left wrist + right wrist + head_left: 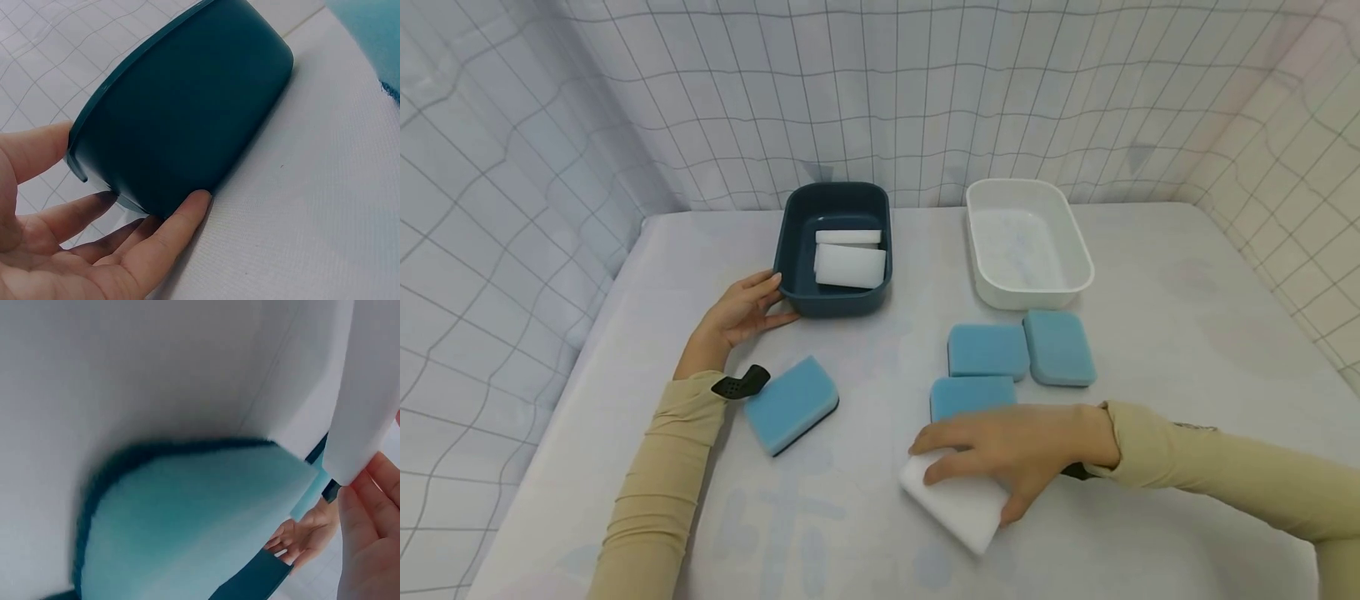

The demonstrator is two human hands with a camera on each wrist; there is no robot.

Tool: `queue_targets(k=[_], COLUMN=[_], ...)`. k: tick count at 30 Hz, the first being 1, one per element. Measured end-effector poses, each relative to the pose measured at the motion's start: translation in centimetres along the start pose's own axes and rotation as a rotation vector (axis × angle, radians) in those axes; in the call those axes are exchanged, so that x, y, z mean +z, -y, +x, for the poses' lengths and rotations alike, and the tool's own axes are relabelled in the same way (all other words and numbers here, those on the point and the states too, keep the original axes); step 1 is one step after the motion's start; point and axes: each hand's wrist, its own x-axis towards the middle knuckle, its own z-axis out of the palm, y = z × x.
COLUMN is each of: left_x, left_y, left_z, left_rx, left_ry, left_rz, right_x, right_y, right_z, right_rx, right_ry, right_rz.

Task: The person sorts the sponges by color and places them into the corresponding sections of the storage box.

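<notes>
Left hand loosely spread, fingers touching corner of dark bin, probably steadying it. Right hand grips white sponge edge to edge, likely for firm hold, near blue sponges.

White grid-lined fabric hangs in ripples along the left, far and right sides of a white tabletop in soft light.

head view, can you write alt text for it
A person's right hand grips a white block near blue sponges while their left hand touches a dark bin holding white pieces. A white bin stands to its right.
</notes>
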Motion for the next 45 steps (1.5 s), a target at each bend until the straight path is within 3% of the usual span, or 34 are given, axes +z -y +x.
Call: queue_targets(k=[8,17,23,39,45], left_x=[-0.1,0.0,0.0,0.0,0.0], left_y=[0.0,0.0,0.0,-0.1,-0.1], left_z=[-0.2,-0.1,-0.1,0.0,-0.1], left_rx=[0.004,0.011,0.011,0.009,0.007], left_ry=[0.0,0.012,0.006,0.009,0.006], left_rz=[0.01,0.052,0.04,0.026,0.031], right_x=[-1.0,-1.3,-3.0,-5.6,-6.2], right_y=[-1.7,-3.2,-4.7,-8.9,-10.4], right_z=[0.7,0.9,1.4,3.3,4.1], right_rx=[0.003,0.07,0.149,0.186,0.219], right_ry=[-0.055,-0.087,-0.074,-0.246,-0.248], right_rz=[0.005,0.029,0.089,0.065,0.064])
